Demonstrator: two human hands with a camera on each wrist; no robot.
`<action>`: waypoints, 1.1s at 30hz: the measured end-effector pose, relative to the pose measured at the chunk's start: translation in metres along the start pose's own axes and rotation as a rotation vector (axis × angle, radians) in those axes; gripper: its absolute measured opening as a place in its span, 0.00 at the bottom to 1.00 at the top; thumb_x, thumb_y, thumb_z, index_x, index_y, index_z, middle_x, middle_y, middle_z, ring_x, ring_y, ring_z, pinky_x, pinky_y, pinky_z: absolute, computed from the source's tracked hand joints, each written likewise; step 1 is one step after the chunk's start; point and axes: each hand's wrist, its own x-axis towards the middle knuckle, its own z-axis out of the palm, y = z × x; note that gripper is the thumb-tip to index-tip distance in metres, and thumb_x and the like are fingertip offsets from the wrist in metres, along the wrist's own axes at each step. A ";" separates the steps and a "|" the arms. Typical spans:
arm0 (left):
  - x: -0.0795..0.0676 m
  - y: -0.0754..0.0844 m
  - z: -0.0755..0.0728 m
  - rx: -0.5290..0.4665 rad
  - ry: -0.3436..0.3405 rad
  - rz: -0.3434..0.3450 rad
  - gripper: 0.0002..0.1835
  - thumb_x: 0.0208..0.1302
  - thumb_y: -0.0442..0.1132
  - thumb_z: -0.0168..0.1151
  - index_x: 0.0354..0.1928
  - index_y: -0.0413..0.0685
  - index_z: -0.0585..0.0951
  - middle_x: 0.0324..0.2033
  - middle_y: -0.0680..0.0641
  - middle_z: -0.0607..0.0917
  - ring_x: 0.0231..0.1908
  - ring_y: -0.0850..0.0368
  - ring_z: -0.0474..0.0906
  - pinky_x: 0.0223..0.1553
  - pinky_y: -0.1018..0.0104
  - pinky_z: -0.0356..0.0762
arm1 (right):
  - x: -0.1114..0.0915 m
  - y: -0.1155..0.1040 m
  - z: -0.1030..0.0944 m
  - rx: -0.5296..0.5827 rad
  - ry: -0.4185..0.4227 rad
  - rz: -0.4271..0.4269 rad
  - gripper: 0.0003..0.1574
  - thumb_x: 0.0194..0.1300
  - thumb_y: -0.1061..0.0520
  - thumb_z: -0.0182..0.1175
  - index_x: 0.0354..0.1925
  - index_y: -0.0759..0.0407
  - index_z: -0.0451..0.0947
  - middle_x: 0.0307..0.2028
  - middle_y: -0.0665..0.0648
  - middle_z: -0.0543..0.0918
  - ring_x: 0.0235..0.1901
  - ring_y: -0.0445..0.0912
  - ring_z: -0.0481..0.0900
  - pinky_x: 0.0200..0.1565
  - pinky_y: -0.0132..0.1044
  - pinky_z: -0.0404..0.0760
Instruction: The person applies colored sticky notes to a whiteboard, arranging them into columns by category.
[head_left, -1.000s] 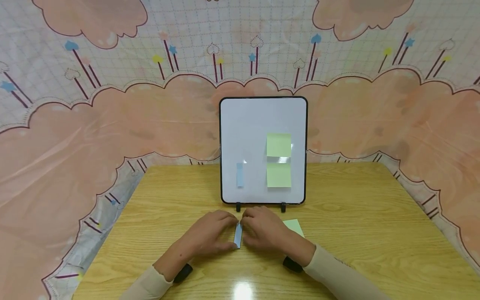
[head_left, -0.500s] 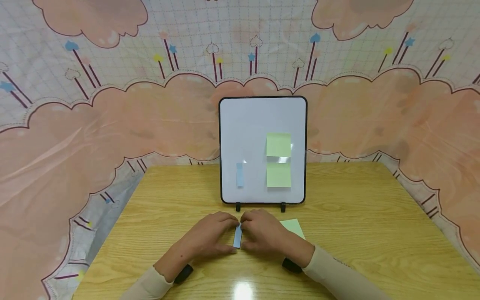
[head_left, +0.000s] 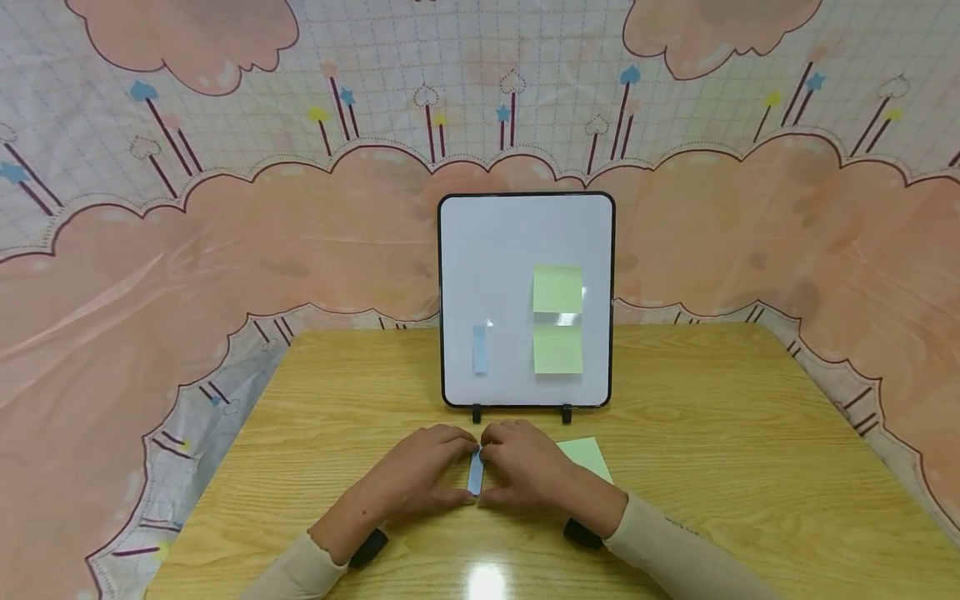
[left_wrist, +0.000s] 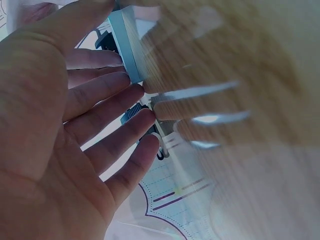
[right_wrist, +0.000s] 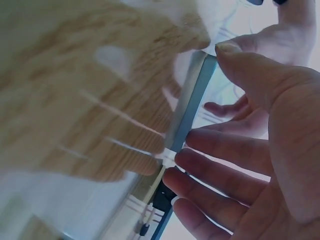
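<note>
A narrow light-blue sticky-note pad (head_left: 476, 472) lies on the table between the two hands, pointing toward the whiteboard. My left hand (head_left: 422, 468) is along its left side, fingertips at the far end and thumb by the near end. Mirroring it on the right is my right hand (head_left: 527, 467), with fingertips at the far end and thumb near the close end. The left wrist view shows the pad's edge (left_wrist: 125, 45) beside nearly straight fingers (left_wrist: 107, 105). In the right wrist view, the forefinger and thumb reach toward opposite ends of the blue pad (right_wrist: 196, 97).
Behind the hands stands a black-framed whiteboard (head_left: 502, 242) on small black feet. It bears two green sticky notes (head_left: 557, 289) and one narrow blue note (head_left: 480, 350). A green sticky note or pad (head_left: 588, 457) lies partly behind the right hand on the wooden table (head_left: 712, 400).
My right thumb has moved left, to the near end of the blue pad. The left thumb has shifted slightly. The pad stays almost in place.
</note>
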 end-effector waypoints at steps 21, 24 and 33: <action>0.000 -0.008 -0.002 -0.036 -0.014 0.031 0.33 0.66 0.59 0.74 0.66 0.48 0.83 0.63 0.52 0.82 0.66 0.53 0.77 0.68 0.54 0.75 | 0.002 0.000 0.002 0.011 0.004 0.014 0.26 0.66 0.37 0.73 0.49 0.54 0.89 0.53 0.52 0.84 0.49 0.48 0.84 0.55 0.41 0.81; 0.000 -0.008 -0.002 -0.036 -0.008 0.043 0.32 0.65 0.58 0.76 0.65 0.48 0.83 0.63 0.52 0.82 0.66 0.53 0.78 0.67 0.54 0.76 | 0.002 0.000 0.002 0.015 0.011 0.011 0.26 0.65 0.37 0.74 0.49 0.55 0.89 0.53 0.52 0.84 0.48 0.48 0.84 0.54 0.41 0.82; 0.000 -0.007 -0.001 -0.030 -0.010 0.034 0.31 0.68 0.57 0.73 0.65 0.48 0.83 0.63 0.52 0.83 0.66 0.53 0.77 0.68 0.54 0.75 | 0.002 0.001 0.003 0.002 0.008 0.007 0.26 0.65 0.38 0.75 0.49 0.55 0.89 0.53 0.52 0.84 0.48 0.47 0.84 0.54 0.40 0.82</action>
